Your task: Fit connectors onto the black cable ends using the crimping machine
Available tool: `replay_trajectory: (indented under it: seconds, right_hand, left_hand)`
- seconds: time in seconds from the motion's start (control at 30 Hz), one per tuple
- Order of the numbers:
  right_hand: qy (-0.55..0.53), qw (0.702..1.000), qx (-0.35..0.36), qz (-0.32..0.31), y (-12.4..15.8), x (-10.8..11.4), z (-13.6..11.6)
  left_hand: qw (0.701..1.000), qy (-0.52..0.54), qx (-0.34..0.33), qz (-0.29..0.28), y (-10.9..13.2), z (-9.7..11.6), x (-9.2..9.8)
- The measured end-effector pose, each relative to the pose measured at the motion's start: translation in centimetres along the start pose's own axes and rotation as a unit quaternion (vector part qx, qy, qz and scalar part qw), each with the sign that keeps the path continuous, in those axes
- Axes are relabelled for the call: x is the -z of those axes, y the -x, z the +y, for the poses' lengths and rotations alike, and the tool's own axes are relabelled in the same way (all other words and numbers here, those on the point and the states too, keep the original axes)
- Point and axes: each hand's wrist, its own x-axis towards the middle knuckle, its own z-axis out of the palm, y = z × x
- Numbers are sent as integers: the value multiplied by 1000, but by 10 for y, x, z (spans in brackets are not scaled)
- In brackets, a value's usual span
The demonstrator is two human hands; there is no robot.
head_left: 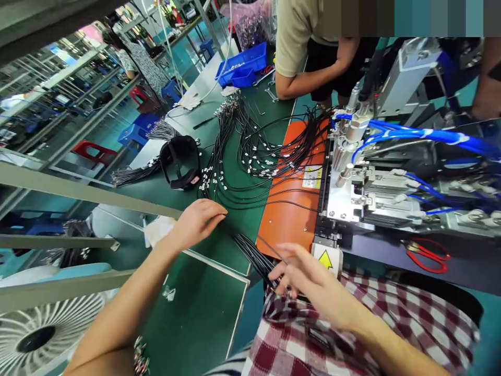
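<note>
My left hand is over the green bench with thumb and fingers pinched together, seemingly on the far end of a thin black cable. That cable slants down to my right hand, whose curled fingers close on it. Beneath and beside the right hand, a bundle of black cables runs from the bench toward my lap; its lower end is partly hidden by the fingers. Other black cables with white tags spread over the bench and an orange plate, several of them leading to the machine's edge.
At right stands a metal machine with blue air hoses. Red-handled scissors lie below it. A black strapped holder and blue bins are on the bench. Another person's arm rests at the far side. A fan stands lower left.
</note>
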Motion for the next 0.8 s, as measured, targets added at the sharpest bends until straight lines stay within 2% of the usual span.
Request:
replay_trajectory:
  seconds: [0.03, 0.1, 0.13, 0.2, 0.3, 0.4, 0.47, 0.53, 0.63, 0.7, 0.8]
  right_hand:
    - [-9, 1000, -14, -15, 3, -1, 0]
    - [18, 1000, -22, 7, 12, 2, 0]
    - [40, 998, -18, 34, 17, 7, 0]
    - [72, 993, -11, 87, 26, 19, 0]
    - [83, 984, -22, 158, 38, 40, -1]
    - [66, 972, -15, 227, 47, 51, 2]
    - [57, 971, -1, 234, 49, 53, 5]
    - [42, 974, 9, 220, 51, 55, 8]
    - [19, 976, 29, 216, 54, 60, 11]
    - [25, 972, 35, 229, 58, 65, 13]
    - [52, 965, 19, 258, 58, 68, 15]
  left_hand:
    - [999, -38, -14, -3, -4, 15, -7]
    - [996, -75, -38, 8, -14, 53, -23]
    - [996, -55, -69, 10, -20, 74, -31]
    - [986, 28, -158, -37, -33, 112, -47]
    - [977, 88, -186, -59, -52, 146, -64]
    - [974, 130, -175, -54, -68, 158, -71]
    - [962, 203, -169, -70, -76, 164, -69]
    - [927, 324, -147, -119, -80, 171, -68]
    - [863, 472, -63, -169, -81, 180, -71]
    - [844, 512, -7, -157, -78, 182, -77]
    - [836, 534, 32, -124, -78, 183, -87]
